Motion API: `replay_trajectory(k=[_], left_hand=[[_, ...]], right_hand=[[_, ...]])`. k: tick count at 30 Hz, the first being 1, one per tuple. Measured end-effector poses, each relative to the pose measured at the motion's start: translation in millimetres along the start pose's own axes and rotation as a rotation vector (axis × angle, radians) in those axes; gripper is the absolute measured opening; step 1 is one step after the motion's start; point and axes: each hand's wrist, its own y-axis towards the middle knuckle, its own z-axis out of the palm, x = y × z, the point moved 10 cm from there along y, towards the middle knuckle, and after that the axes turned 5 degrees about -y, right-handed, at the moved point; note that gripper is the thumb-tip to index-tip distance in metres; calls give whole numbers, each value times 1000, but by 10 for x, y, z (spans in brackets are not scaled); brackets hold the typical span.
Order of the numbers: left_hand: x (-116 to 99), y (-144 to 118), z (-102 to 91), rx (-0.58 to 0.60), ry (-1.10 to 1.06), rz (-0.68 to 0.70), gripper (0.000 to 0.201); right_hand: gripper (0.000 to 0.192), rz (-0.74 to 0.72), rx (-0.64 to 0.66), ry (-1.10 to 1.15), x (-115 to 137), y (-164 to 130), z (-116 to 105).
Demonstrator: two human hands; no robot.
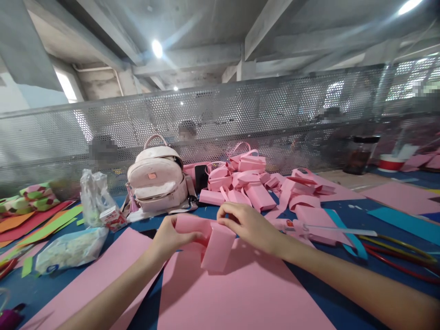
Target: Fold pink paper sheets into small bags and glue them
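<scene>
My left hand [172,238] grips the left side of a folded pink craft sheet [217,250], its thumb pressed over the upper edge. Bent into a boxy shape, the piece is held above the table with a flat panel facing me. My right hand [242,225] pinches its upper right corner between thumb and fingertips. Below both hands lies a large flat pink sheet [240,298], with a second pink sheet [99,279] to its left. Behind the hands is a heap of similar folded pink pieces [254,183], some with strip loops.
A pale pink backpack [158,178] stands behind my left hand. Left are a plastic bag of whitish bits [72,250] and coloured sheets [51,229]. Red and yellow loops [405,256] and blue strips [405,222] lie right. A perforated metal panel [220,119] borders the table.
</scene>
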Motion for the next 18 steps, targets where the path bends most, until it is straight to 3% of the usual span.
replay_trajectory(k=[2,9,15,18], left_hand=[[55,-35,40,10,-12,-47,29],[79,-41,-33,-47,-42,-45,38],[-111,-29,-127,-181,103,206,65],[-34,-27,-28,-111,103,183,50]], right_hand=[[14,-16,-5,8,16,-4,6],[14,-57,-59,19,83,-26,-49],[14,-64,-80,6,105,-39,-64],[13,-68,-75,9,94,-42,-47]])
